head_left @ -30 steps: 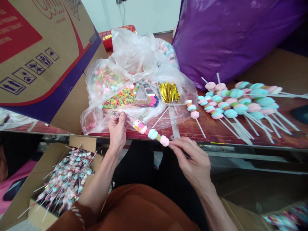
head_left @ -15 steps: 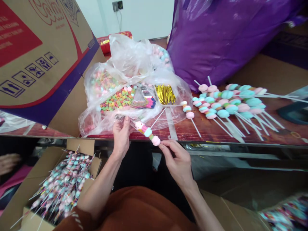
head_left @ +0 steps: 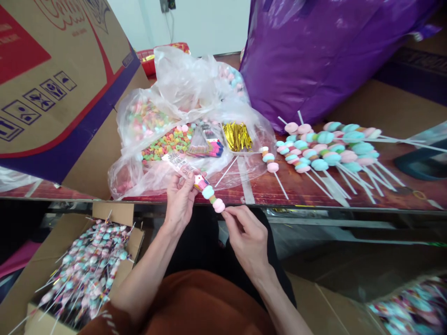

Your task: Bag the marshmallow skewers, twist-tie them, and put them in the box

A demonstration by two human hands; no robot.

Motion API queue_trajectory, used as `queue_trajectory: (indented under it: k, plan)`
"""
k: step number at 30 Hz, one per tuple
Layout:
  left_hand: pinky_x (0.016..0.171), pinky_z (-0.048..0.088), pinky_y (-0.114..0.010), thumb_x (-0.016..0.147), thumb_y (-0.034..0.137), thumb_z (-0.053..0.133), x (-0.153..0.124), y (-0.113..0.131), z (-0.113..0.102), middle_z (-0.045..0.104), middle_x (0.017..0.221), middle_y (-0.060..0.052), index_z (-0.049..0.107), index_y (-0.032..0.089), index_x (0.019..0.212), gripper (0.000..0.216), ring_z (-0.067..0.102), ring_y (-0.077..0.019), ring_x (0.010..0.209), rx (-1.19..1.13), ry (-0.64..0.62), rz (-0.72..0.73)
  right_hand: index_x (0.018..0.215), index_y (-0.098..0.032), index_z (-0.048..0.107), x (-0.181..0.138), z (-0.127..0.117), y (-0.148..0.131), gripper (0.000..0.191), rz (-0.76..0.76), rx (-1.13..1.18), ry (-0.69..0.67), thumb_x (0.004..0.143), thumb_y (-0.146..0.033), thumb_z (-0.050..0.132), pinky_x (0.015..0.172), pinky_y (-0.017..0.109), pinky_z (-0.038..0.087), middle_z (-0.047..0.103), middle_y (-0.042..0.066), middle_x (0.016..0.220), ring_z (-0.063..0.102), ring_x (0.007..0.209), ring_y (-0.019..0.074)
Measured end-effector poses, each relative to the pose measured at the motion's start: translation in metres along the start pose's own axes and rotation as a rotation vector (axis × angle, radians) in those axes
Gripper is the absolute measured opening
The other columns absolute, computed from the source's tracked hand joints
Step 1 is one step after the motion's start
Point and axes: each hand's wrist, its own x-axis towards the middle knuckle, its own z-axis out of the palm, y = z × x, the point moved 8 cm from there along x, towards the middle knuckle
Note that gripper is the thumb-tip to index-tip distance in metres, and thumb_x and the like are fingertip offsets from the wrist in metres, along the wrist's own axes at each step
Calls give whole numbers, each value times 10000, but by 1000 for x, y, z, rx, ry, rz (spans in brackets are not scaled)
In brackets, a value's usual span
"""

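Note:
My left hand (head_left: 179, 201) grips a clear printed wrapper bag (head_left: 179, 164) at the near table edge. A marshmallow skewer (head_left: 211, 195) with blue and pink pieces sits partly inside that bag. My right hand (head_left: 245, 235) pinches the skewer's stick just below the pink end piece. Both hands hover over the gap in front of the brown table (head_left: 314, 193).
Several bare marshmallow skewers (head_left: 328, 151) lie on the table's right. A plastic bag holds colourful candy (head_left: 165, 142), gold twist ties (head_left: 237, 136) and wrappers. A purple bag (head_left: 314, 56) stands behind, a big carton (head_left: 52, 83) at left. A lower box (head_left: 84, 270) holds wrapped skewers.
The skewer has slid further into the wrapper bag. Both hands have drawn closer together and shifted slightly left.

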Motion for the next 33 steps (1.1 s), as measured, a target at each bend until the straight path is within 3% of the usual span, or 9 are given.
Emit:
queue_trajectory:
  k: [7, 13, 16, 21, 23, 27, 33]
  plan:
    - [801, 553, -328, 684, 397, 858, -5, -11, 10, 733, 887, -56, 621, 183, 894, 382, 731, -233, 912, 79, -112, -93, 785, -187, 686, 1, 15, 29, 169, 330, 274, -75, 904, -286, 618, 590, 258, 448, 618, -3, 699, 557, 642, 146]
    - [807, 552, -329, 681, 408, 859, -3, -10, 10, 748, 921, -66, 631, 196, 877, 368, 731, -234, 921, 66, -125, -101, 795, -177, 694, -2, 19, 31, 225, 446, 371, -186, 904, -363, 628, 496, 238, 394, 563, -15, 639, 491, 559, 125]
    - [806, 555, -333, 690, 415, 851, -6, -13, 13, 751, 936, -70, 646, 202, 900, 363, 729, -240, 940, 73, -152, -118, 817, -182, 690, -1, 15, 26, 201, 337, 274, -147, 934, -314, 593, 539, 248, 434, 590, 0, 686, 541, 611, 141]
    - [809, 562, -338, 707, 407, 839, -10, -18, 13, 751, 888, -70, 682, 187, 921, 345, 730, -224, 887, 114, -191, -165, 900, -184, 677, 8, 8, 1, 194, -116, -69, -24, 980, -156, 503, 699, 298, 492, 619, 44, 776, 596, 718, 169]
    - [822, 558, -327, 717, 388, 836, -8, -17, 10, 748, 885, -70, 693, 178, 911, 320, 726, -206, 870, 133, -190, -175, 948, -184, 677, 8, 6, -6, 192, -230, -198, 1, 978, -120, 498, 726, 308, 500, 637, 61, 796, 611, 750, 183]
    - [807, 557, -320, 719, 377, 839, -1, -14, 6, 736, 887, -64, 690, 169, 887, 306, 723, -205, 873, 100, -170, -182, 1011, -192, 668, 5, 4, -11, 202, -318, -297, 21, 966, -82, 504, 716, 306, 500, 646, 68, 813, 622, 764, 194]
    - [834, 564, -343, 715, 368, 844, -10, -24, 15, 734, 874, -61, 687, 156, 900, 322, 721, -205, 874, 93, -165, -214, 1024, -181, 678, 3, 8, -11, 192, -326, -391, 82, 955, -90, 524, 747, 316, 488, 656, 85, 838, 623, 792, 205]
